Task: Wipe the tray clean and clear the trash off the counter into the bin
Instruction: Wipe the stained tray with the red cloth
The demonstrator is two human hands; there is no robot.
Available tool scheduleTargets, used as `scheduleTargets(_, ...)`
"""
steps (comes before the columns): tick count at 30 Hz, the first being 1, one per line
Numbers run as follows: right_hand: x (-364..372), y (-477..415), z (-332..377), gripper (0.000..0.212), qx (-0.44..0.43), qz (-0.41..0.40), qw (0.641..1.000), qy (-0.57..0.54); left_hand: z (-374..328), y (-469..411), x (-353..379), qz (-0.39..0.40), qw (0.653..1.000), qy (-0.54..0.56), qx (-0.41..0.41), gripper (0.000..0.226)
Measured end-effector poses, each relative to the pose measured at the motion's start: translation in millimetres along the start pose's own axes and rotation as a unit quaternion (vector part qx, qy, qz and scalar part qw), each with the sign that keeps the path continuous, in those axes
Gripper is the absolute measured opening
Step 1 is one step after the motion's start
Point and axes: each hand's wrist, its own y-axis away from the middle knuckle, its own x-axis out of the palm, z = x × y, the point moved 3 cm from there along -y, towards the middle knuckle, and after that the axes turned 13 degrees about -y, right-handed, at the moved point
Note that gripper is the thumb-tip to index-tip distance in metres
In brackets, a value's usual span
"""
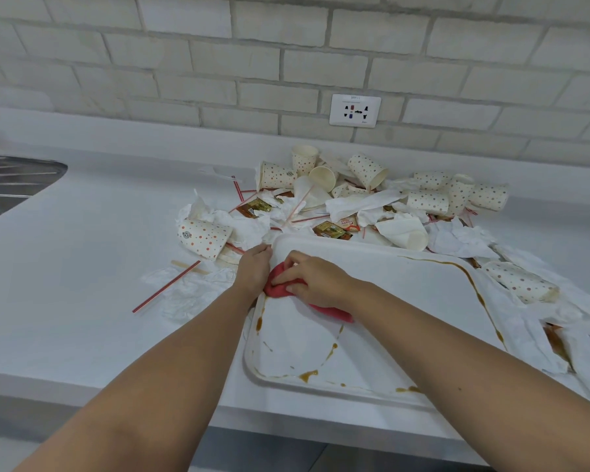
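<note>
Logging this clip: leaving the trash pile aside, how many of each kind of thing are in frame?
tray: 1
cloth: 1
hands: 2, the left hand and the right hand
socket: 1
sink: 1
Total: 6
</note>
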Motion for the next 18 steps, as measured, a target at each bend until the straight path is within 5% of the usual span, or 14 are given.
scheduleTargets(4,-4.9,21.3,-4.0,0.031,-0.027,0.074,0.997,0.0,-3.6,6.2,-0.7,0.007,1.0,0.02,0.019,0.037)
scheduleTargets(11,-28.7,10.4,-29.5,0.033,0.084,-0.018,0.996,0.026,0.4,1.6,1.6,0.018,1.0,0.022,0.007,0.041)
scheduleTargets(18,2.0,9.0,4.4,0.032,0.015,0.004,1.0,0.016,0.2,1.9,1.4,-0.007,1.0,-0.007,0.023,0.043)
